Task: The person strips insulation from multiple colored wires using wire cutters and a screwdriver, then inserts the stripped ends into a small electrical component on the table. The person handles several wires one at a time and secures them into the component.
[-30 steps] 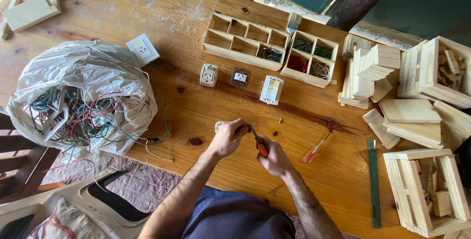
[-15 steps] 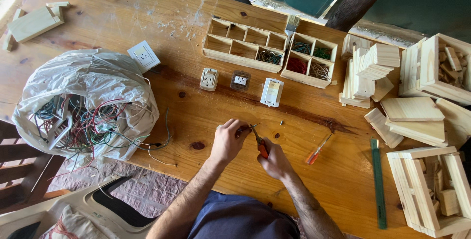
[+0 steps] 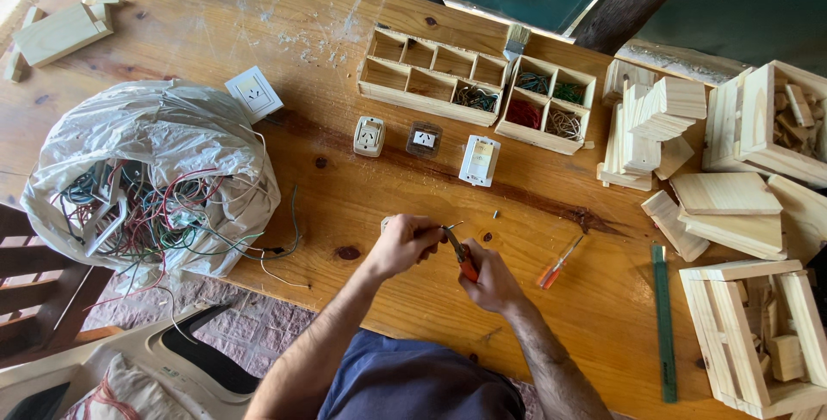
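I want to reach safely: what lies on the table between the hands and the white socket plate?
In the head view, only bare table and one small screw lie between the hands and the plate.

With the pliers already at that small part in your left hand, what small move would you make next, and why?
Probably a gentle squeeze and pull: the right hand holds the orange-handled pliers with their tips at the small part pinched by the left hand, above the table.
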